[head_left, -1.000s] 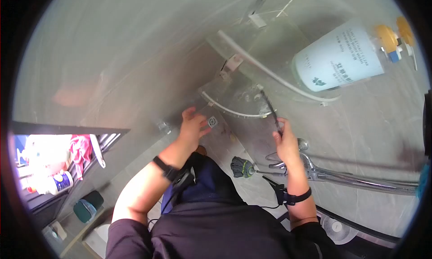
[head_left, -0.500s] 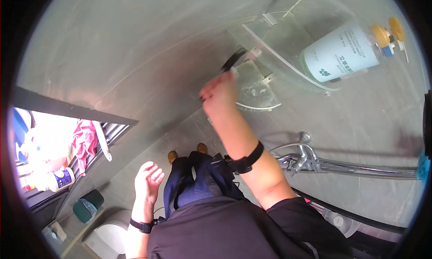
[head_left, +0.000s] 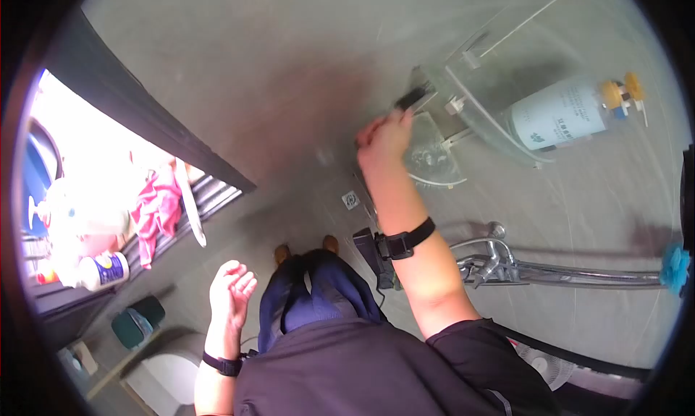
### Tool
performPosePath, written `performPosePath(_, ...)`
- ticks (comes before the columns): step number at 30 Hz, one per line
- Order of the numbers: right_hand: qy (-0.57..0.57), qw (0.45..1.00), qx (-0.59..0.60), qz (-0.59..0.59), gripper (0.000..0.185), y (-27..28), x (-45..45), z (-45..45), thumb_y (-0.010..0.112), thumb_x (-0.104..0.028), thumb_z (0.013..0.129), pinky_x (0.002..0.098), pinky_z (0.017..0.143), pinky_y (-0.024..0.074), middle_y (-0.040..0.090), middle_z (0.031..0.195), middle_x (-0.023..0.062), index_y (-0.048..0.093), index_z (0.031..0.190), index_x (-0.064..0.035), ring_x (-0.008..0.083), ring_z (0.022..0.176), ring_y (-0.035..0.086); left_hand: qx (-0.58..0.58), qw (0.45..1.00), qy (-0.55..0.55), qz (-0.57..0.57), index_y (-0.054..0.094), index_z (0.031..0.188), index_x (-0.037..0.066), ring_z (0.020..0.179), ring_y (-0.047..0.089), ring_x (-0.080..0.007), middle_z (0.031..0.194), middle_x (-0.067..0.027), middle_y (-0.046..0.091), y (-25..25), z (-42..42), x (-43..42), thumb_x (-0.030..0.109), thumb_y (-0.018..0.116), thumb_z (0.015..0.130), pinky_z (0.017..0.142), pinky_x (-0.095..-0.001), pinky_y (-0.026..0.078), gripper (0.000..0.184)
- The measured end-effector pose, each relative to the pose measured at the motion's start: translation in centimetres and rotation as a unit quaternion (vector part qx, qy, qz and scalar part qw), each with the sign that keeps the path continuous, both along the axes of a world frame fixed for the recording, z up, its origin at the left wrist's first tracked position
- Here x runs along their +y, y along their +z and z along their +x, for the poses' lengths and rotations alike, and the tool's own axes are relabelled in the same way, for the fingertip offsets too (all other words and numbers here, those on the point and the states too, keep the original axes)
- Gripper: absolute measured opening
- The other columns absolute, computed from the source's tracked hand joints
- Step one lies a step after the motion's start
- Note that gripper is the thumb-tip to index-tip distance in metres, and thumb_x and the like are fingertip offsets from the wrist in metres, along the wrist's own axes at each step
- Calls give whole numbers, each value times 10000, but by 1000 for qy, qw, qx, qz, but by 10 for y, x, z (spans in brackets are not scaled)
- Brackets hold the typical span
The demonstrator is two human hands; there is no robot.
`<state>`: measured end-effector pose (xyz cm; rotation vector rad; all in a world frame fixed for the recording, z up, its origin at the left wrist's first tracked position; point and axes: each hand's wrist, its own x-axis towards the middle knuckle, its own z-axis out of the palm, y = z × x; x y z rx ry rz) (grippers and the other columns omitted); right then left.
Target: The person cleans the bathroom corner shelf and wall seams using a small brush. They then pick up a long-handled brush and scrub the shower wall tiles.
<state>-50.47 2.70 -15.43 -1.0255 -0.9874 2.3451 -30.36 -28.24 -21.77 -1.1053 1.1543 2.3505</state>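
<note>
My right hand (head_left: 384, 139) is closed on a dark brush (head_left: 414, 98), whose black head sticks out past the fingers against the wall beside the corner shelves. Just right of this hand is the lower glass shelf (head_left: 432, 152), with whitish marks on its surface. A large pump bottle (head_left: 557, 117) with a pale blue label rests on the upper glass shelf (head_left: 483, 119). Low on the left, my left hand (head_left: 233, 291) hangs away from everything, palm up, with its fingers loosely curled and nothing in it. Most of the brush handle is hidden by my right hand.
A shower mixer and rail (head_left: 550, 273) run along the right wall, with a blue puff (head_left: 675, 269). At the left are a window ledge with a pink cloth (head_left: 158, 206) and a white bottle (head_left: 105, 271), a green bin (head_left: 137, 322) and a toilet (head_left: 166, 372).
My right hand has moved from the lower shelf's right side across to the wall on its left with the brush. My left hand has dropped down and left. The view has shifted.
</note>
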Motion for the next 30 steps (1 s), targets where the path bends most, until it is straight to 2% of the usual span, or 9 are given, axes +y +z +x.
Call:
performPosePath(3,68,990,-117,38,331,-42,41,18,404,-236,957,293,413,300,393,625,-7,419,1279,-158,128,454,335,16,1000,-25,4,553,1025,47,794,607,-225,935,-94,583,7,-9,-6,37,501,800,717,-340,530,231)
performPosePath(5,88,935,-123,322,333,-42,107,29,429,-242,946,318,468,356,446,651,30,462,1258,-129,173,508,410,49,998,-35,0,553,1024,47,804,607,-218,939,-91,582,13,-12,-12,34,498,800,718,-335,530,231)
performPosePath(8,51,632,-216,742,316,-66,218,34,461,-222,918,396,596,462,594,770,138,557,1178,-72,294,657,569,52,998,-45,-14,551,1025,47,806,609,-213,941,-87,580,6,-14,-24,28,493,795,722,-337,532,238)
performPosePath(11,190,357,-393,826,304,-89,252,27,436,-196,904,442,730,502,641,1013,217,647,1067,-49,359,878,632,15,999,-45,-6,549,1022,47,800,614,-211,941,-85,578,3,-16,-26,23,489,792,726,-339,534,239)
performPosePath(14,210,414,-428,775,274,-69,207,44,445,-182,874,449,697,509,661,940,190,680,936,-55,341,854,647,31,998,-48,-6,545,1014,47,783,615,-203,943,-81,571,16,-23,-23,18,481,797,724,-327,535,228)
performPosePath(20,250,304,-520,758,331,-30,223,46,414,-227,897,424,781,508,657,1008,169,658,1027,-46,321,939,636,49,998,-35,-25,546,1009,50,788,611,-184,947,-80,567,19,-21,-25,33,490,803,726,-311,530,214)
performPosePath(23,251,305,-465,793,250,-33,210,47,454,-168,879,451,722,515,672,883,147,603,1030,-36,311,811,657,42,999,-19,-19,544,1019,57,796,602,-192,953,-77,567,23,-20,-25,33,490,797,738,-319,518,229)
performPosePath(29,248,352,-395,812,271,-50,262,9,417,-167,890,458,811,495,619,1097,192,631,997,-41,341,1005,608,23,1000,-11,-10,545,1035,72,816,590,-205,959,-69,568,19,-9,-23,41,502,784,743,-336,503,257)
performPosePath(30,264,292,-404,826,279,-52,258,-3,410,-166,892,459,826,487,611,1108,201,623,1016,-34,354,1014,599,30,999,-2,-14,552,1008,60,778,599,-203,942,-74,570,24,-10,-19,26,487,795,725,-324,519,225)
